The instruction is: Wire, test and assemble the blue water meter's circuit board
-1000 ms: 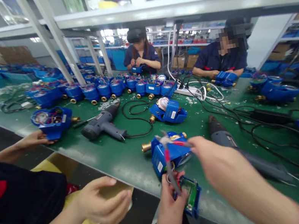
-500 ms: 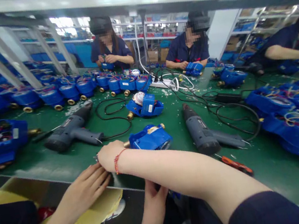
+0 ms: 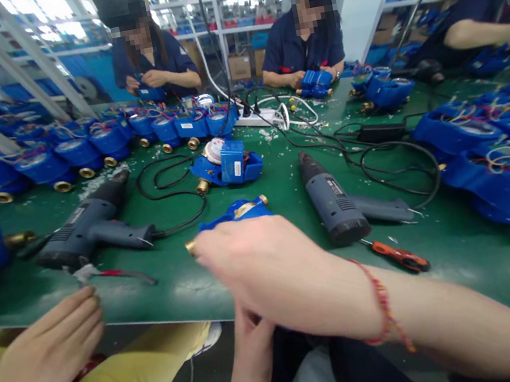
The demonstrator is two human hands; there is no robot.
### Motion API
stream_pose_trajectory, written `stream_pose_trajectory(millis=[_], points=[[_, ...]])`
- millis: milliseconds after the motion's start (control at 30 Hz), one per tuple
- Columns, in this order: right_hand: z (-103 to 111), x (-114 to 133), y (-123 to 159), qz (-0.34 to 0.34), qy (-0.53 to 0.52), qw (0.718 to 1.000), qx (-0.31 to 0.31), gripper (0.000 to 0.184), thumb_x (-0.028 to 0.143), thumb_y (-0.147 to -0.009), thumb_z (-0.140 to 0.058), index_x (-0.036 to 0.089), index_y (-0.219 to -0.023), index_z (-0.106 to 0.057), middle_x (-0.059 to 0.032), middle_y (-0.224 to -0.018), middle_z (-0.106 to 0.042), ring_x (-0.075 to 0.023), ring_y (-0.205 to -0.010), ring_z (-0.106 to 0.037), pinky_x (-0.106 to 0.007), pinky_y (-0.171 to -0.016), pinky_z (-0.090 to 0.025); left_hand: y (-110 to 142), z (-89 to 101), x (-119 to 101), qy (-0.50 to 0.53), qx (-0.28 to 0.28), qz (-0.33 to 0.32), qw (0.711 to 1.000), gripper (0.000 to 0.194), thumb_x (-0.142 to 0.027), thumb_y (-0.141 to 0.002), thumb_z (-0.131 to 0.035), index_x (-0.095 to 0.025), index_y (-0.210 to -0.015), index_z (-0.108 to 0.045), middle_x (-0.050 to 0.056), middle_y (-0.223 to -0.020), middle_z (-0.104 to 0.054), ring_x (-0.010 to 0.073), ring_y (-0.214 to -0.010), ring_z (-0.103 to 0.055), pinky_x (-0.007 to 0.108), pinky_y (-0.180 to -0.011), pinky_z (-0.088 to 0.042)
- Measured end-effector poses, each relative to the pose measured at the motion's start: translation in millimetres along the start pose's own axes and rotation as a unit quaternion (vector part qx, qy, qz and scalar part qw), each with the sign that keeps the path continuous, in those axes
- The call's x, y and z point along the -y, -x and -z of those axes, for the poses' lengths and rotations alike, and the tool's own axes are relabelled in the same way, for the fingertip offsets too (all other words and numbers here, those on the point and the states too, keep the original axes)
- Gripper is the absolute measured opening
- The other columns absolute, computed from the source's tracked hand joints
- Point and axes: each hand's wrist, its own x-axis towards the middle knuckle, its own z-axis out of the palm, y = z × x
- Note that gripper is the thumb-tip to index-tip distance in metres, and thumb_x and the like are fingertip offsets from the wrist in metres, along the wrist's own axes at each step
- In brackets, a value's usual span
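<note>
My right hand [image 3: 268,267], with a red string bracelet at the wrist, reaches across the front of the bench with its back toward me. Its fingers are bent down out of sight. Partly behind it lies a blue water meter [image 3: 243,209] with brass ends. My left hand [image 3: 256,352] is lower, by the table edge and under the right one. Its thumb and fingers curl round something my right hand conceals. A co-worker's hand [image 3: 58,337] at the left is beside a small pliers-like tool [image 3: 114,273] with red and dark handles.
Two heat guns [image 3: 93,226] [image 3: 333,200] lie on the green bench [image 3: 175,297], with an orange-handled screwdriver [image 3: 399,256] at the right one. Another meter [image 3: 225,163] stands mid-bench. Several meters line the left and right. A white power strip [image 3: 256,117] and cables lie behind. Co-workers sit opposite.
My right hand has drawn back rightward from the co-worker's hand. The co-worker's hand has moved left, and the pliers-like tool now shows on the bench. My view has shifted.
</note>
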Motion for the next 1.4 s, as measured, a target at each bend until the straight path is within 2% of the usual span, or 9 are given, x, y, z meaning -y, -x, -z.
stream_pose_trajectory(millis=[67, 167, 300, 467, 633, 933, 1100, 1267, 1400], points=[[8.5, -19.3, 41.8, -0.054, -0.033, 0.996, -0.059, 0.016, 0.019, -0.096, -0.045, 0.020, -0.086, -0.057, 0.0001, -0.074, -0.061, -0.0118, -0.066, -0.058, -0.023, -0.060, -0.046, 18.1, -0.9, 5.1, 0.030, 0.046, 0.034, 0.998, 0.062, -0.029, -0.071, -0.079, -0.027, -0.125, -0.048, 0.008, -0.122, -0.066, 0.0253, -0.114, -0.061, 0.034, -0.087, -0.053], [-7.6, -37.5, 102.5, -0.130, -0.080, 0.982, -0.108, 0.016, 0.032, -0.097, -0.048, 0.019, -0.098, -0.056, -0.0034, -0.087, -0.063, -0.0150, -0.080, -0.060, -0.026, -0.071, -0.051, 23.4, 4.0, 2.6, 0.059, 0.092, 0.057, 0.992, 0.055, -0.022, -0.078, -0.073, -0.028, -0.124, -0.044, 0.007, -0.136, -0.058, 0.0198, -0.122, -0.056, 0.028, -0.095, -0.048], [-51.9, -37.3, 148.2, -0.172, -0.106, 0.979, -0.023, 0.086, 0.055, -0.076, -0.070, 0.010, -0.139, -0.032, -0.0187, -0.134, -0.049, -0.0274, -0.125, -0.047, -0.041, -0.100, -0.048, 15.5, 1.1, 1.0, 0.048, 0.090, 0.051, 0.993, 0.052, -0.018, -0.079, -0.072, -0.029, -0.121, -0.044, 0.006, -0.139, -0.056, 0.0176, -0.123, -0.055, 0.026, -0.096, -0.048], [-76.3, -35.9, 148.6, -0.167, -0.080, 0.979, -0.081, 0.072, 0.012, -0.073, -0.063, 0.010, -0.139, -0.033, -0.0153, -0.129, -0.053, -0.0239, -0.122, -0.049, -0.039, -0.102, -0.047, 14.5, -13.0, -0.3, -0.064, -0.007, -0.025, 0.998, 0.042, -0.021, -0.078, -0.074, -0.025, -0.111, -0.049, 0.005, -0.118, -0.070, 0.0155, -0.106, -0.067, 0.022, -0.089, -0.054], [-67.6, -49.2, 147.2, -0.145, -0.064, 0.982, -0.105, 0.070, 0.010, -0.072, -0.055, 0.008, -0.139, -0.034, -0.0147, -0.129, -0.052, -0.0217, -0.124, -0.047, -0.035, -0.106, -0.044, 16.2, -11.0, -8.1, -0.129, -0.125, -0.088, 0.980, 0.035, -0.026, -0.075, -0.076, -0.020, -0.104, -0.056, 0.001, -0.078, -0.077, 0.0145, -0.073, -0.074, 0.017, -0.069, -0.059], [-58.5, -55.4, 149.7, -0.197, -0.138, 0.966, -0.098, 0.069, 0.009, -0.069, -0.060, 0.014, -0.135, -0.037, -0.0111, -0.126, -0.053, -0.0180, -0.121, -0.050, -0.030, -0.107, -0.043, 26.0, 15.7, -15.3, -0.217, -0.198, -0.142, 0.945, 0.020, -0.022, -0.066, -0.081, -0.018, -0.079, -0.066, 0.001, -0.070, -0.076, 0.0135, -0.059, -0.072, 0.014, -0.059, -0.058], [-55.3, -58.8, 150.0, -0.217, -0.168, 0.957, -0.091, 0.073, 0.011, -0.069, -0.064, 0.017, -0.136, -0.037, -0.0106, -0.127, -0.052, -0.0203, -0.120, -0.051, -0.035, -0.104, -0.046, 26.6, 18.7, -15.4, -0.162, -0.167, -0.085, 0.969, 0.021, -0.025, -0.069, -0.081, -0.020, -0.083, -0.066, -0.001, -0.072, -0.076, 0.0110, -0.061, -0.071, 0.013, -0.059, -0.056], [-49.5, -62.6, 150.8, -0.211, -0.166, 0.960, -0.077, 0.069, 0.011, -0.071, -0.062, 0.018, -0.135, -0.036, -0.0110, -0.127, -0.052, -0.0205, -0.121, -0.051, -0.036, -0.105, -0.045, 26.5, 8.3, -19.9, -0.058, -0.035, 0.080, 0.995, 0.026, -0.044, -0.079, -0.070, -0.018, -0.084, -0.069, 0.004, -0.074, -0.074, 0.0134, -0.063, -0.069, 0.016, -0.054, -0.051], [-45.6, -65.8, 153.7, -0.186, -0.149, 0.970, -0.052, 0.070, 0.009, -0.072, -0.058, 0.016, -0.137, -0.034, -0.0112, -0.132, -0.050, -0.0184, -0.128, -0.045, -0.033, -0.109, -0.041, 23.5, 2.6, -17.6, -0.063, 0.013, 0.100, 0.993, 0.026, -0.043, -0.077, -0.073, -0.018, -0.079, -0.070, 0.002, -0.070, -0.071, 0.0104, -0.062, -0.065, 0.014, -0.054, -0.048]])
